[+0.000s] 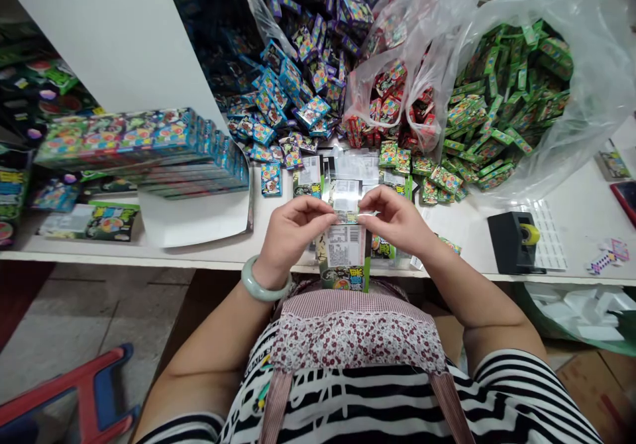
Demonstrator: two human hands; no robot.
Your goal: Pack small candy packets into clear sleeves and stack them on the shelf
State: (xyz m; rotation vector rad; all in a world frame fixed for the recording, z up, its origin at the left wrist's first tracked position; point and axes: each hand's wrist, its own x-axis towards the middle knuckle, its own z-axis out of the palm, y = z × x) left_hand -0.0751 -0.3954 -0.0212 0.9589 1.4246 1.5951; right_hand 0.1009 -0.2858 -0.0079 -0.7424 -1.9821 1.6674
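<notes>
Plastic flat piece, clear and glossy (346, 195), is pinched at opposite sides between thumb and forefinger of left hand (301, 226) and right hand (397, 219), both equally near; bodyward, black-and-green printed packet (342, 255) is seen, long axis towards floral apron (358, 341).

Left hand (303, 228) and right hand (397, 219) | pinching clear film (346, 195)

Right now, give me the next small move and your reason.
I'd probably ease the printed packet back over the table with both hands: its lower end juts past the front edge, and the left hand and right hand already have their fingertips at its upper end.
</notes>
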